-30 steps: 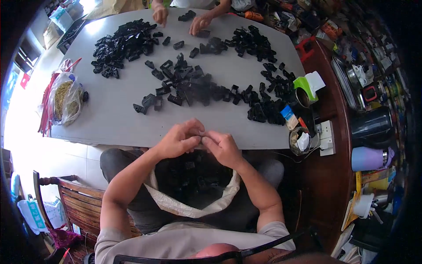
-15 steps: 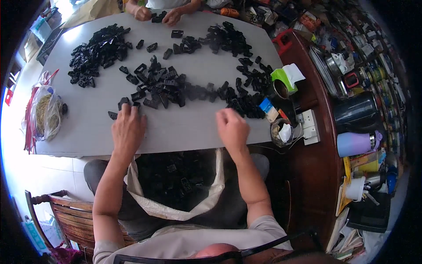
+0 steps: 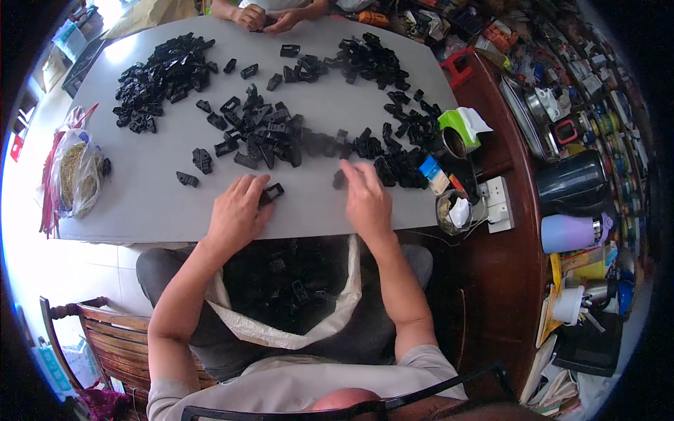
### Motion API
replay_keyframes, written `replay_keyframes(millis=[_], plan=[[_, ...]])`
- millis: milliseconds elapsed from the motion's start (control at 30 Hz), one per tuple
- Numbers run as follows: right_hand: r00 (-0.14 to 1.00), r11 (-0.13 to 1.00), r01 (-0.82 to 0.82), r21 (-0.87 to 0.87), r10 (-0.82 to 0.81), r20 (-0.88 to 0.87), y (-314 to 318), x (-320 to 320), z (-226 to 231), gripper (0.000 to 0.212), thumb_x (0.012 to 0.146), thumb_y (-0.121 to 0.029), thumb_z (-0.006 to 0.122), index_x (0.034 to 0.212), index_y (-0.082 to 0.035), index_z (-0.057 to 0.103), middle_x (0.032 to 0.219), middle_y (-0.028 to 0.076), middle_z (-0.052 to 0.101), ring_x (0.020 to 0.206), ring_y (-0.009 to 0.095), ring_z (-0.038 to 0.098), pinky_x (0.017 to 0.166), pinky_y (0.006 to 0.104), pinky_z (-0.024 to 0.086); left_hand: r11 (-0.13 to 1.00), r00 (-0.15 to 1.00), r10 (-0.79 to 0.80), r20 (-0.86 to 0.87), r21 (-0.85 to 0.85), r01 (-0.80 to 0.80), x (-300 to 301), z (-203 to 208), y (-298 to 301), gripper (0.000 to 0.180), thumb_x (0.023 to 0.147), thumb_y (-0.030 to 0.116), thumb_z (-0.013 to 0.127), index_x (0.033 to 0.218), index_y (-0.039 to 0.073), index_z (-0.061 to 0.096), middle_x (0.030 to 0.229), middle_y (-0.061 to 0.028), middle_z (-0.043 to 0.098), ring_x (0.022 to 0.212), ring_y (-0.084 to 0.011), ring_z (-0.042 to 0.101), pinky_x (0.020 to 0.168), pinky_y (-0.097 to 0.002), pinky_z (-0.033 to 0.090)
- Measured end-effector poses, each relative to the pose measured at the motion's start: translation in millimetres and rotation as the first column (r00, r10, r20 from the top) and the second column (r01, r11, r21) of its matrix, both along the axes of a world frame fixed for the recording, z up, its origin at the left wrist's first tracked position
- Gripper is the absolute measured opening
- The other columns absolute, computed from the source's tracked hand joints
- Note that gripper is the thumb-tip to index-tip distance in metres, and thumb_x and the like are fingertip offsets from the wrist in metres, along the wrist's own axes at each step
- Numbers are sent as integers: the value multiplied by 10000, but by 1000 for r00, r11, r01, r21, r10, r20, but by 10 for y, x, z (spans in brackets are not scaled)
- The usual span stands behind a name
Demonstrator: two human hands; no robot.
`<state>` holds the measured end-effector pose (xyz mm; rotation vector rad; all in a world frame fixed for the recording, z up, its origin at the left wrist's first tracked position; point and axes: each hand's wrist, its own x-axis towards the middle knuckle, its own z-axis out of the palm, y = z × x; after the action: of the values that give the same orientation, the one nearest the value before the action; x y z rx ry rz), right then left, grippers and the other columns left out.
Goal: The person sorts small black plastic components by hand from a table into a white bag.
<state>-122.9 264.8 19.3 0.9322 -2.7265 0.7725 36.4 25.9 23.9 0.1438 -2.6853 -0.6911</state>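
Near the front of the grey table, my left hand [image 3: 237, 213] is closed on a small black plastic piece [image 3: 272, 193] with a rectangular opening, between thumb and fingers. To its right my right hand [image 3: 369, 203] is partly curled, a blurred dark plastic piece [image 3: 339, 180] at its fingertips; the grip itself is partly hidden. Just beyond both hands spreads a heap of similar black plastic pieces [image 3: 267, 130]. Two loose pieces, one a short block [image 3: 202, 161] and one lying flatter [image 3: 187, 179], are left of my left hand. On my lap, a white-edged sack [image 3: 295, 339] holds more black pieces.
Across the table [image 3: 151, 203], another person's hands [image 3: 270, 19] handle a dark piece. More black pieces [image 3: 165, 74] are piled far left and far right. A bag of yellowish strands [image 3: 77, 175] sits left; a green tissue box [image 3: 460, 128], cup and power strip [image 3: 498, 203] stand right.
My left hand has moved right and nearer, away from the loose pieces, and now has a black piece. The right hand has shifted slightly left, a dark piece now showing at its fingertips.
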Motion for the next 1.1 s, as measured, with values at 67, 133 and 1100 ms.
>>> replay_keyframes(millis=[67, 133, 1100], plan=[[943, 984, -178, -1, 170, -288, -25, -53, 35, 331, 950, -120, 698, 1280, -123, 724, 1204, 110, 704, 1075, 372, 702, 879, 488, 591, 1000, 1000, -24, -4, -3, 24, 8, -26, -58, 358, 890, 182, 757, 1208, 57, 653, 1125, -124, 631, 1076, -367, 632, 855, -477, 554], [944, 975, -222, 7, 217, -250, -38, -21, 24, 330, 935, -135, 719, 1264, -120, 732, 1194, 100, 704, 1080, 364, 699, 879, 483, 590, 999, 999, -50, -10, -4, 50, 5, -33, -91, 371, 885, 182, 761, 1218, 58, 654, 1121, -128, 632, 1088, -366, 632, 865, -474, 554], [909, 908, -413, -66, 407, -84, -45, 194, 29, 376, 865, -53, 763, 1235, -104, 725, 1169, 102, 745, 1025, 331, 718, 888, 441, 597, 920, 984, -128, 124, 385, 71, -63, -4, 33, 351, 908, 197, 767, 1234, 96, 686, 1025, -161, 729, 888, -365, 725, 797, -451, 579]])
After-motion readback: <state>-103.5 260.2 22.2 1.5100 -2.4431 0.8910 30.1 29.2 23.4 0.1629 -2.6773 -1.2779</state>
